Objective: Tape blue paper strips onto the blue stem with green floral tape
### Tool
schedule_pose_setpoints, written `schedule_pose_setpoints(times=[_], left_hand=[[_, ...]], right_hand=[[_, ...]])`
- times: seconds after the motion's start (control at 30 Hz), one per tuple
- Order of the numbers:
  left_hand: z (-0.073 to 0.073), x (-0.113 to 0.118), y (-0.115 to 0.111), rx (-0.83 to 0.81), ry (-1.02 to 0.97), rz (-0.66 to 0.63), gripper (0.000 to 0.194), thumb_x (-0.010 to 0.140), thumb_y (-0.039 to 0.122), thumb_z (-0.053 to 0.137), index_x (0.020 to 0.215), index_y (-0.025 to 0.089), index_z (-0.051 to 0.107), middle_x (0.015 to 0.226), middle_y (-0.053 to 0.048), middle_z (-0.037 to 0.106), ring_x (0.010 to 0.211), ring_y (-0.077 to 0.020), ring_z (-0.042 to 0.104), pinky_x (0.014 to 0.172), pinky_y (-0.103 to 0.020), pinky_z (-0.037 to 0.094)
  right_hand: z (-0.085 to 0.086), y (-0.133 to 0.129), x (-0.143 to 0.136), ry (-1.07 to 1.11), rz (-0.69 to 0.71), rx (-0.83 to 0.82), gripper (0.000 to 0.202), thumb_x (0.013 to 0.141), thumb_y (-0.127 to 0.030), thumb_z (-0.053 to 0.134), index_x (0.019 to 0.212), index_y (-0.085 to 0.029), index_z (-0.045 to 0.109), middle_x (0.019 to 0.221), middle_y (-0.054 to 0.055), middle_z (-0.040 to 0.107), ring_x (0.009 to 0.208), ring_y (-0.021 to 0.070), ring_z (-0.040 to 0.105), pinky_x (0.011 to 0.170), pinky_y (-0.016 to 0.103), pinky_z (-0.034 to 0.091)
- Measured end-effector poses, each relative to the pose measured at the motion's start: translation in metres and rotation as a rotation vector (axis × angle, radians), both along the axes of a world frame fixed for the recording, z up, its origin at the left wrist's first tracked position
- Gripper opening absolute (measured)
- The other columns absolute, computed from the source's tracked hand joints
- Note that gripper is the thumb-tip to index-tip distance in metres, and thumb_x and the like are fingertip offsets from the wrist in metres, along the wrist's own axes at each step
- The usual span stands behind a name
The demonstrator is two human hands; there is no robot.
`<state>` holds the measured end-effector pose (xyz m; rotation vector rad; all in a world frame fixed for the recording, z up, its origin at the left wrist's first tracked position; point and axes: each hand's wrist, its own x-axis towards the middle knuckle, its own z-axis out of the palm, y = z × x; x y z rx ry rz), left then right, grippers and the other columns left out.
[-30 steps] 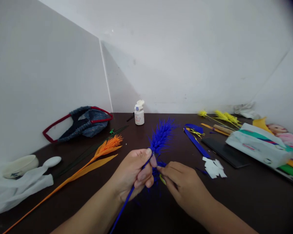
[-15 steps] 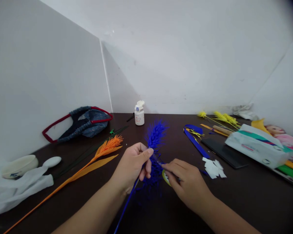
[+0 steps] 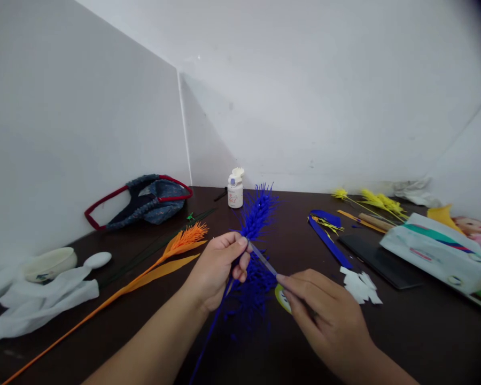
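Observation:
My left hand [image 3: 223, 266] is closed around the stem of a blue artificial wheat ear [image 3: 258, 214], just below its bristly head. The ear tilts up and away, and its thin blue stem runs down toward the near edge. A narrow strip of clear tape [image 3: 263, 258] stretches from my left fingertips to my right hand [image 3: 324, 305], whose fingers are pinched on it. A round yellow-green tape roll [image 3: 282, 299] shows at the right fingers, partly hidden by them. Beneath the ear, more blue bristly pieces [image 3: 254, 289] lie on the dark table.
To the left lie an orange wheat stem [image 3: 144, 274], a white cloth [image 3: 52, 302], a bowl [image 3: 50, 264] and a denim bag [image 3: 156, 200]. A white bottle [image 3: 235, 192] stands behind. Rightward are white paper pieces [image 3: 361, 286], a black flat object [image 3: 379, 261] and a tissue pack [image 3: 436, 251].
My right hand has moved right and toward me, so a longer strip of tape spans the hands. The left hand still grips the blue stem. The view has shifted slightly.

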<state>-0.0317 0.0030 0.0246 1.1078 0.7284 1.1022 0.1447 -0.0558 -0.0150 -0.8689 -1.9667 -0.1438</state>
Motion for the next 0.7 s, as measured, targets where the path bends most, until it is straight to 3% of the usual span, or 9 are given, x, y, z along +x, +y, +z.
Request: schedule_pose_setpoints(times=[0.23,0.4,0.47,0.57,0.63,0.7], left_hand=[[-0.001,-0.001,0.001,-0.069,-0.207,-0.075,0.02,0.079,0.022,0.057,0.062,0.016,0.049,0.04,0.007,0.041,0.032,-0.0027,0.027,0.038,-0.017,0.032],[-0.004,0.001,0.004,-0.063,-0.189,-0.017,0.017,0.078,0.025,0.058,0.066,0.014,0.053,0.039,0.007,0.041,0.032,-0.0028,0.028,0.04,-0.018,0.032],[-0.006,0.003,0.005,-0.053,-0.168,0.023,0.016,0.077,0.026,0.059,0.068,0.013,0.055,0.039,0.007,0.042,0.033,-0.0029,0.031,0.04,-0.017,0.03],[-0.01,0.006,0.007,-0.047,-0.158,0.06,0.016,0.074,0.026,0.061,0.068,0.013,0.055,0.04,0.006,0.045,0.033,-0.0029,0.035,0.041,-0.017,0.031],[-0.012,0.009,0.008,-0.042,-0.147,0.053,0.019,0.073,0.029,0.063,0.067,0.013,0.055,0.04,0.006,0.045,0.033,-0.0032,0.036,0.041,-0.017,0.033],[-0.014,0.011,0.007,-0.039,-0.171,0.047,0.021,0.071,0.032,0.066,0.066,0.014,0.055,0.04,0.007,0.045,0.033,-0.0033,0.035,0.041,-0.018,0.034]], right_hand=[[-0.001,-0.007,0.006,-0.049,-0.06,0.162,0.034,0.078,-0.002,0.049,0.106,-0.017,0.061,0.085,0.007,0.066,0.074,0.0167,0.062,0.064,0.03,0.053],[-0.001,-0.019,-0.002,-0.019,-0.119,0.286,0.04,0.077,-0.005,0.053,0.11,-0.025,0.061,0.086,0.005,0.068,0.078,0.0199,0.065,0.071,0.033,0.055],[0.001,-0.023,-0.016,0.021,-0.126,0.383,0.033,0.078,-0.01,0.055,0.105,-0.027,0.063,0.08,0.004,0.069,0.076,0.0218,0.065,0.072,0.036,0.055],[0.008,-0.025,-0.049,0.105,-0.039,0.468,0.022,0.08,-0.014,0.056,0.092,-0.029,0.065,0.065,0.0,0.066,0.059,0.0182,0.062,0.07,0.036,0.056],[0.013,-0.024,-0.073,0.16,0.021,0.402,0.024,0.078,-0.009,0.056,0.085,-0.031,0.063,0.063,-0.004,0.066,0.053,0.0153,0.059,0.071,0.035,0.056],[0.016,-0.02,-0.094,0.069,0.102,0.306,0.025,0.078,-0.011,0.055,0.086,-0.034,0.061,0.07,-0.006,0.067,0.06,0.0155,0.061,0.077,0.035,0.055]])
